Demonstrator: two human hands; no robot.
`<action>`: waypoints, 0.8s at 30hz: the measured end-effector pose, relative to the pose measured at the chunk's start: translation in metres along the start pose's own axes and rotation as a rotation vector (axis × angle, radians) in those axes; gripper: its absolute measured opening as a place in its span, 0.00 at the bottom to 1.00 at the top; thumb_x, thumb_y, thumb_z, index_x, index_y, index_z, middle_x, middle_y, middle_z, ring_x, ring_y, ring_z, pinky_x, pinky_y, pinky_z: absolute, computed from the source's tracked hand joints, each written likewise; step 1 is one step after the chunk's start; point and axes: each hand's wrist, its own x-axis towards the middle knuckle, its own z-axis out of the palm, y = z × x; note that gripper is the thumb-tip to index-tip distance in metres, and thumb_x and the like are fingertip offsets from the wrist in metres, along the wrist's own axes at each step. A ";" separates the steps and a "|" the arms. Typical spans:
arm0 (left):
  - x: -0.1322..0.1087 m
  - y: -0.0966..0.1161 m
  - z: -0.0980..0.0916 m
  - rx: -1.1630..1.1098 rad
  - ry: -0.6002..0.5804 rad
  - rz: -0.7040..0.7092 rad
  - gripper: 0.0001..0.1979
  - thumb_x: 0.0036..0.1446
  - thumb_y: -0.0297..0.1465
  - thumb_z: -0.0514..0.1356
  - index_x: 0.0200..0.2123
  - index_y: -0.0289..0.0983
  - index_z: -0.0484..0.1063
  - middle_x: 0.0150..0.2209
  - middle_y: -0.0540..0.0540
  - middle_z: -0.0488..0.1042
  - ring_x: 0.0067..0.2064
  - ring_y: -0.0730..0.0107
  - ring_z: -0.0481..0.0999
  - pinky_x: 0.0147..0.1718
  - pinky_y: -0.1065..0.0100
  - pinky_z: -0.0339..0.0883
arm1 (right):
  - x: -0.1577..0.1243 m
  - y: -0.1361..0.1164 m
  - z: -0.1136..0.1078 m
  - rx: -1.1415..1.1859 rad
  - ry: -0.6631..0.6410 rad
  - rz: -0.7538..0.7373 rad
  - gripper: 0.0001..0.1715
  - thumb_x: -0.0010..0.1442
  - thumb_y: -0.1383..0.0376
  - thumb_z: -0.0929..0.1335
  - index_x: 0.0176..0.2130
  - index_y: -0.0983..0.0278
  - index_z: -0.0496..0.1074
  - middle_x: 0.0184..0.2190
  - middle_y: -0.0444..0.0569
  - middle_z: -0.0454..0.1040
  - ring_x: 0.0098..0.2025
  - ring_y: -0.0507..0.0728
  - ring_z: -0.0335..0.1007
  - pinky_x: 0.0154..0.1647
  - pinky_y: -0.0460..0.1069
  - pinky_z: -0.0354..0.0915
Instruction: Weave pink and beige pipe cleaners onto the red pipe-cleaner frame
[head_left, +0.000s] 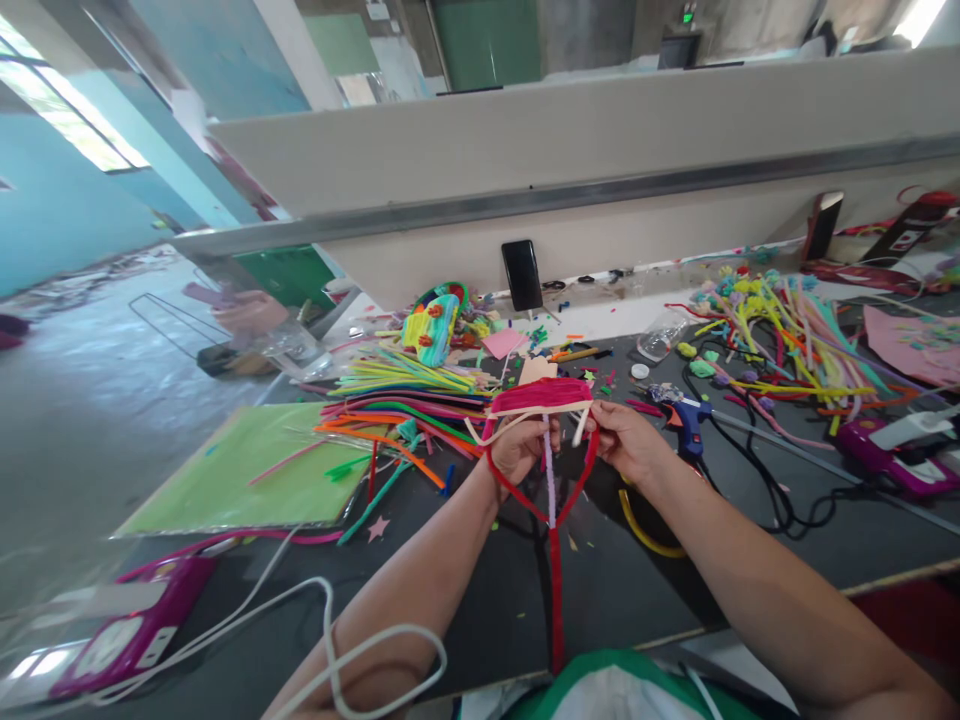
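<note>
Between my two hands hangs a pipe-cleaner piece (544, 397): a flat band of crimson strands edged with a cream one, red strands falling in a V, and a lilac stem (550, 470) down the middle. A single red tail hangs below. My left hand (523, 452) is closed on its left underside, near the lilac stem, with the fingers partly behind the piece. At the band's right end, the fingertips of my right hand (626, 440) pinch it beside a short white strand end. A glue gun (687, 424) lies right of my right hand.
Bundled pipe cleaners (412, 385) lie at left by a green sheet pack (247, 465). More strands (802, 340) are heaped at right. A phone (522, 275) leans on the partition (600, 140). Purple power strips (135, 625) sit at both sides, with loose cables. Scraps litter the dark table.
</note>
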 end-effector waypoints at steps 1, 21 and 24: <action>0.000 0.000 -0.001 -0.004 -0.014 -0.007 0.12 0.43 0.26 0.64 0.35 0.31 0.74 0.31 0.44 0.76 0.26 0.70 0.74 0.26 0.68 0.67 | 0.000 0.000 0.000 0.007 -0.003 0.003 0.16 0.49 0.59 0.73 0.25 0.65 0.65 0.20 0.38 0.61 0.15 0.43 0.42 0.15 0.42 0.42; 0.026 0.031 -0.045 -0.123 0.422 0.129 0.06 0.53 0.21 0.57 0.33 0.31 0.72 0.29 0.45 0.75 0.33 0.74 0.77 0.34 0.74 0.72 | 0.004 -0.002 -0.008 0.092 0.164 -0.050 0.13 0.46 0.63 0.75 0.27 0.66 0.68 0.22 0.40 0.68 0.16 0.42 0.49 0.17 0.42 0.53; 0.022 0.032 -0.035 -0.016 0.351 0.243 0.07 0.56 0.29 0.57 0.36 0.32 0.72 0.33 0.44 0.75 0.36 0.72 0.76 0.37 0.71 0.71 | 0.003 -0.002 -0.007 0.058 0.178 -0.074 0.14 0.45 0.62 0.75 0.27 0.66 0.69 0.21 0.40 0.68 0.16 0.43 0.49 0.18 0.42 0.54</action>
